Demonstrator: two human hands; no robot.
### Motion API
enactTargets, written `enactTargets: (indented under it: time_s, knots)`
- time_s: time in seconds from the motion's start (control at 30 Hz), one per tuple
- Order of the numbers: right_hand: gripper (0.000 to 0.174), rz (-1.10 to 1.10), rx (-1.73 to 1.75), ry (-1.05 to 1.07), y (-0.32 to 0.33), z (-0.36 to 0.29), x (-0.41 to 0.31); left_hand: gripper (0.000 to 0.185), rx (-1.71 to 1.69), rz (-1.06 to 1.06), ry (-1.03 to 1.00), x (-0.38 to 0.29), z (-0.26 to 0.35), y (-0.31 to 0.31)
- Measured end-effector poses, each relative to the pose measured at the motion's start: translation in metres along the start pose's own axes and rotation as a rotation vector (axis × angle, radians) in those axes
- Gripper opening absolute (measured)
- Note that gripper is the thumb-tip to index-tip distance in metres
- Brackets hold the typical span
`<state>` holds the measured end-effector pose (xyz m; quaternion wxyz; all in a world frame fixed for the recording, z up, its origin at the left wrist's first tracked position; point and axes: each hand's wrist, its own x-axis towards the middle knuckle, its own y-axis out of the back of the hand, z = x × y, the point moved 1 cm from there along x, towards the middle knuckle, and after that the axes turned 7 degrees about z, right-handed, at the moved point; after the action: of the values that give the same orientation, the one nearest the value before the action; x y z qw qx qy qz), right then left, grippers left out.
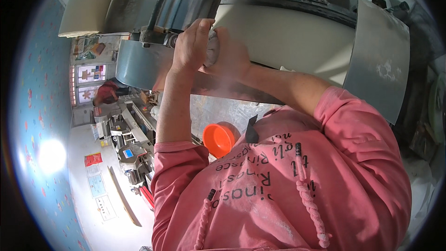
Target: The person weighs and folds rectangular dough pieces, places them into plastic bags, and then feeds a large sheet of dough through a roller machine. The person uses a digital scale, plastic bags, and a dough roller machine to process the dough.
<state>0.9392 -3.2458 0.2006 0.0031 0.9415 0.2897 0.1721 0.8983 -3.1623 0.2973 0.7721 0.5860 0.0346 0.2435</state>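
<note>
My right hand [231, 50], blurred, curls around a pale, flour-dusted cloth bundle [212, 49]. Close against its left side is my left hand [193, 45], thumb uppermost; its fingers are partly hidden, so its grip does not show. Both hands are at the edge of a machine with a metal roller housing [181, 0]. To their right, a wide cream-coloured sheet [296, 35], apparently dough, lies across the machine. A haze of powder hangs around my hands.
A thick cream roll [89, 3] rests at the upper left. Below stands an orange plastic basin [218, 140]. A curved metal panel [378, 59] rises at the right. Further left are several machines [129, 153] and another person [108, 92], bent over.
</note>
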Motion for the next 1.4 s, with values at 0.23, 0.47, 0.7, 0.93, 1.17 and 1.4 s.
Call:
enactTargets:
  time_s: [0.23,0.47,0.7,0.93,1.17,1.4]
  knots:
    - [0.084,-0.048,0.122,-0.300,-0.002,-0.015,-0.012,0.044,-0.035,-0.064,0.163,0.012,0.001,-0.001]
    - [0.084,-0.098,0.223,-0.427,-0.004,-0.020,-0.011,0.044,0.101,-0.061,0.157,0.016,0.010,-0.001]
    - [0.080,-0.089,0.236,-0.502,0.000,-0.029,-0.013,0.043,0.125,-0.070,0.117,0.021,0.014,0.000]
    - [0.080,-0.097,0.249,-0.534,0.002,-0.031,-0.014,0.043,0.146,-0.084,0.147,0.020,0.020,-0.001]
    - [0.082,-0.073,0.241,-0.531,-0.005,-0.026,-0.010,0.042,0.177,-0.155,0.115,0.028,0.012,0.000]
    - [0.057,-0.110,-0.167,0.018,-0.017,-0.024,-0.014,0.040,0.210,-0.219,0.082,0.020,-0.014,-0.005]
